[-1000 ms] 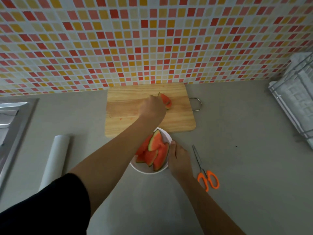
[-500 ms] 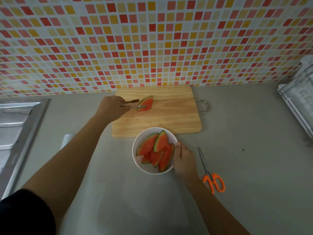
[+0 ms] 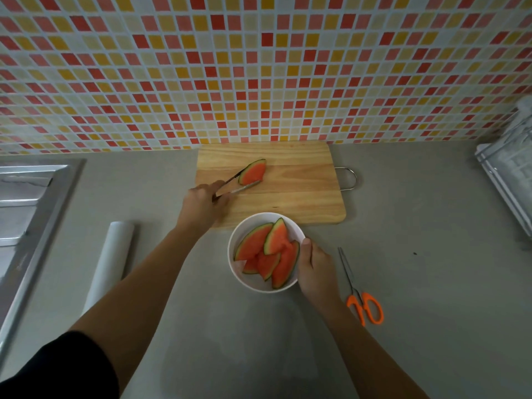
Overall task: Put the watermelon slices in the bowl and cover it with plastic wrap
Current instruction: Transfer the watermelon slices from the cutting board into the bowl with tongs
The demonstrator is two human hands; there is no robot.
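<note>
One slice lies flat on the wooden board, upper centre of the frame. It is a thin crescent w/ green rind on its left edge and wet red flesh. The left hand grips the metal tongs, fingers curled round the handles. The two thin arms stand narrow, one on each side of the slice, and seem to touch it. I judge the slice is light but soft and slippery, so a hard squeeze can break the flesh. Better to take it near the rind, which is stiffer, and lift w/o tilting.

In the round white bowl, just below the board, several other slices lean on each other, so not much room is left. The right hand holds the bowl at its right rim, thumb over the edge, other fingers hidden on the outer wall. The roll of plastic wrap, smooth and white, lies at left. Orange-handled scissors lie at right on the grey matte counter.
</note>
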